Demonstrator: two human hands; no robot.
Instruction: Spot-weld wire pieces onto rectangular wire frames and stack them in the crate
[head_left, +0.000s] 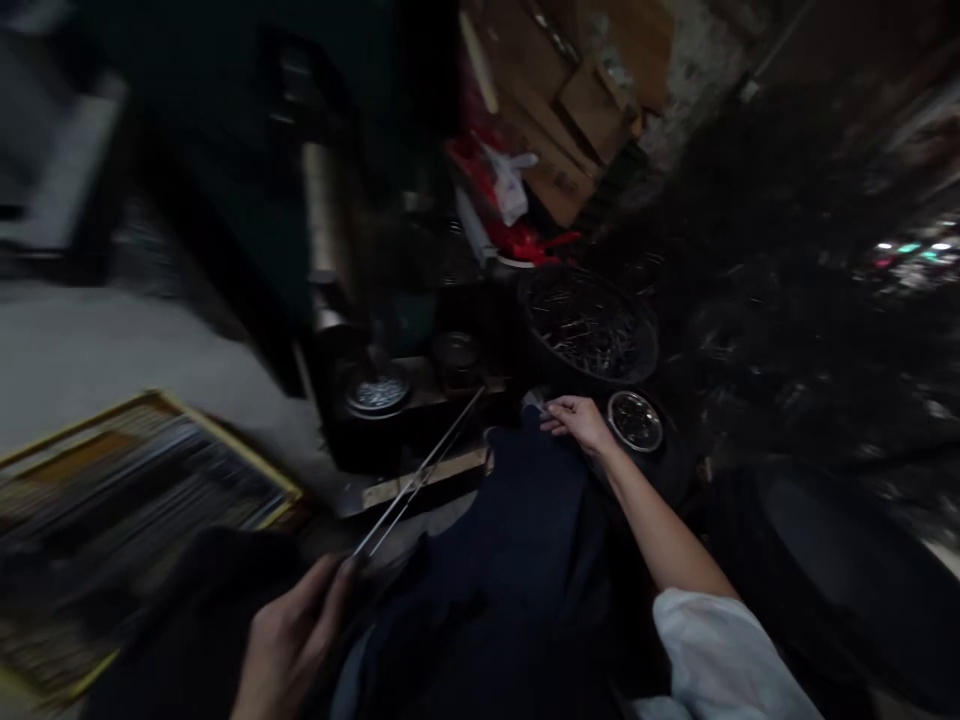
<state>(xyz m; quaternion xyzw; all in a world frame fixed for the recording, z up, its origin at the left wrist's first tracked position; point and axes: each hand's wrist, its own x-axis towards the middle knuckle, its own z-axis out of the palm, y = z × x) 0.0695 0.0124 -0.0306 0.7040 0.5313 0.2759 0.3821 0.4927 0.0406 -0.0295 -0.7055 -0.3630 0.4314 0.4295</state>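
Left hand [296,635]: fingers pinching slim metal rods [409,488], perhaps tongs, slanted up before the machine. Right hand [577,425]: thumb and fingertips pressed together at the dark cloth's [517,520] far end; grip contents unclear. Judged mid-work: loose metal pieces remain in the basin [637,370]; finished share can't be told.
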